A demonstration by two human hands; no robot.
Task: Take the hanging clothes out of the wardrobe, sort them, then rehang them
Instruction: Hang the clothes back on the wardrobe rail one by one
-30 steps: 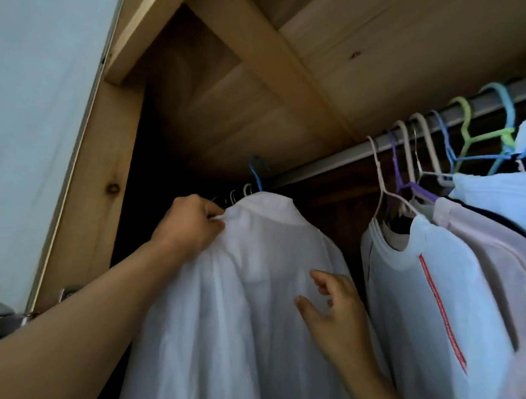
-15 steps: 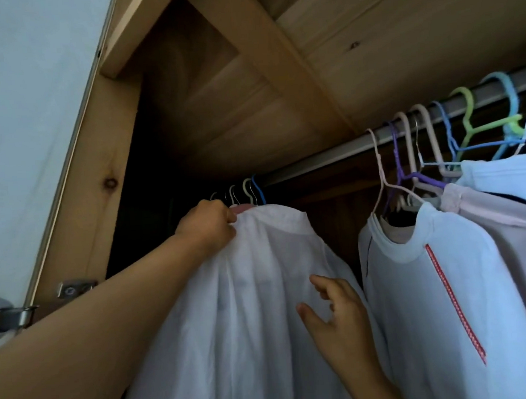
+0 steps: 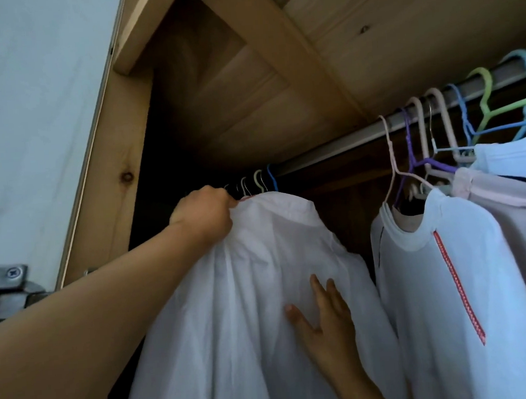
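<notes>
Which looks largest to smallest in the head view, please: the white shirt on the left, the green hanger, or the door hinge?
1. white shirt
2. green hanger
3. door hinge
The last two are unsure: the hinge is nearer and cut off at the edge.

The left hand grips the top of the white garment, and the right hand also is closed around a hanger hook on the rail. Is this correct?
Not quite. In the head view the right hand lies flat with straight fingers against the white garment, not around a hook. The left hand does grip its top.
</notes>
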